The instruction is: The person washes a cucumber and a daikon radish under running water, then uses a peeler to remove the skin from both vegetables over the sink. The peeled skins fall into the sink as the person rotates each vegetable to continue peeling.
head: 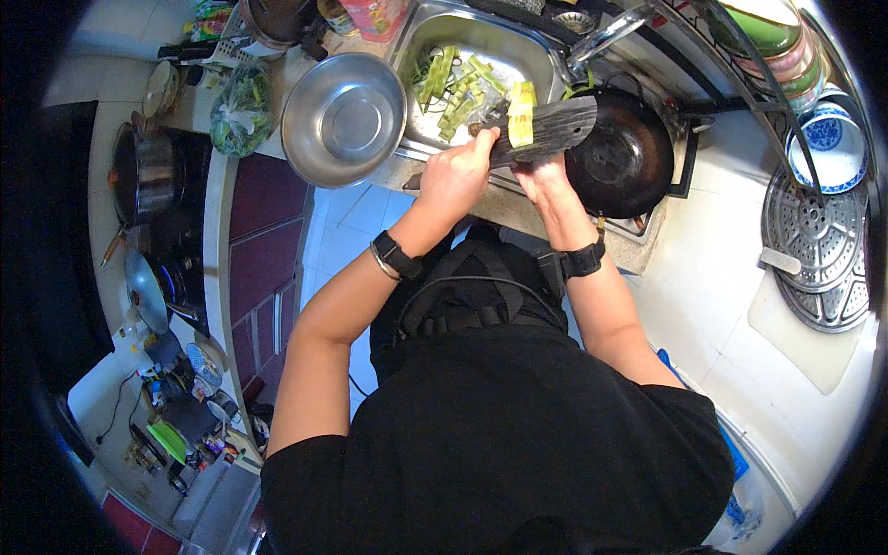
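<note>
A dark, broad cleaver (555, 128) is held over the near right edge of the steel sink (479, 15). A flat yellow-green vegetable piece (521, 114) lies across its blade. My left hand (458, 173) grips the cleaver's left end, fingers closed. My right hand (544, 177) is under the blade, its fingers mostly hidden, so its hold cannot be told. More green vegetable strips (454, 104) lie in the sink. A steel bowl (343, 121) stands left of the sink, and a black wok (617, 156) sits just right of my right hand.
A chrome faucet (610, 41) reaches over the sink's right side. A plastic bag of greens (241, 111) lies on the left counter, near a steel pot (152, 173). At right are a rack with bowls (829, 146) and steamer plates (812, 229).
</note>
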`<state>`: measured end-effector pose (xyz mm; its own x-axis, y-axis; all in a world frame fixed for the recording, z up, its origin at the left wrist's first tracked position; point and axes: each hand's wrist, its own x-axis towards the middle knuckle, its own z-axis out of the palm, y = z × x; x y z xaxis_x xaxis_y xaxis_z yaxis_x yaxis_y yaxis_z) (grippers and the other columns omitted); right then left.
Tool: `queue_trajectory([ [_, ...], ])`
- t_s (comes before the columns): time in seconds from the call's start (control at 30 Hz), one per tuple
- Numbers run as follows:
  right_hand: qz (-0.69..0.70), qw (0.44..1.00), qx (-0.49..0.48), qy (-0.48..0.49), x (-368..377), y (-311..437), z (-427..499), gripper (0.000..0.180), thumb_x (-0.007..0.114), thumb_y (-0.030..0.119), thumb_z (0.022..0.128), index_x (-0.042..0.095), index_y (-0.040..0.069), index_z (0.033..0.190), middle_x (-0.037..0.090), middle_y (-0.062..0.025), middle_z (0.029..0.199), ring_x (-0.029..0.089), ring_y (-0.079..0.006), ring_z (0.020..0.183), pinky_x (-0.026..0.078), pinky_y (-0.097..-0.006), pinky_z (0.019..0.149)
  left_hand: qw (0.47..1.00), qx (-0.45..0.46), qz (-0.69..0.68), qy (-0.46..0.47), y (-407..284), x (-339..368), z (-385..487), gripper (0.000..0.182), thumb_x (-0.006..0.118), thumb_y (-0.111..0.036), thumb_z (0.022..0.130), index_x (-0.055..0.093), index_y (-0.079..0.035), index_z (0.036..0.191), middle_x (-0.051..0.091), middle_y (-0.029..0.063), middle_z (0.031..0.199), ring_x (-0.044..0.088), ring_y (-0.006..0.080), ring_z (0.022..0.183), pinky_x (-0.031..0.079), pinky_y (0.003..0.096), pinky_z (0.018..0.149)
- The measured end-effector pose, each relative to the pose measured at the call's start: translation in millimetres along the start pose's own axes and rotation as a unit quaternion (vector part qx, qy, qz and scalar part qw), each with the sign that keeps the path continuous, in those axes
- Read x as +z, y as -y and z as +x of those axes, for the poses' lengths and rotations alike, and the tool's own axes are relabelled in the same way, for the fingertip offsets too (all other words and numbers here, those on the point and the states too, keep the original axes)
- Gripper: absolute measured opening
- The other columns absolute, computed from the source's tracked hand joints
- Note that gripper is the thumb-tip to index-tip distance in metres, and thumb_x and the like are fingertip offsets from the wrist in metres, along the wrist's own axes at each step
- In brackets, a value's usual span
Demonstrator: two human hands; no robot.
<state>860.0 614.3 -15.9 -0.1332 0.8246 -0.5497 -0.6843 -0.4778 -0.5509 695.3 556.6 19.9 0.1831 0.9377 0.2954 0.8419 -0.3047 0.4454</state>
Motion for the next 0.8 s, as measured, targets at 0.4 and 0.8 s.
queue_trajectory([
  [0.4,-0.085,0.99,0.062,0.091,9.4,10.6,-8.5,0.029,0.038,0.03,0.106,0.053,0.007,0.112,0.058,-0.0061,0.093,0.052,-0.0174,0.071,0.041,-0.0315,0.052,0.998,-0.042,0.011,0.045,17.0,21.0,21.1,0.035,0.061,-0.007,0.084,0.058,-0.013,0.118,0.07,0.0144,0.078,0.07,0.0321,0.068,0.055,0.0446,0.058],
  [0.8,0.026,0.981,0.16,0.109,-19.4,26.5,9.3,0.034,0.041,0.034,0.103,0.053,0.002,0.099,0.051,-0.0092,0.083,0.048,-0.0184,0.068,0.039,-0.027,0.051,0.982,-0.105,0.001,0.159,46.5,38.5,30.4,0.034,0.065,-0.012,0.085,0.056,-0.013,0.118,0.069,0.0197,0.076,0.069,0.04,0.072,0.054,0.0523,0.065],
])
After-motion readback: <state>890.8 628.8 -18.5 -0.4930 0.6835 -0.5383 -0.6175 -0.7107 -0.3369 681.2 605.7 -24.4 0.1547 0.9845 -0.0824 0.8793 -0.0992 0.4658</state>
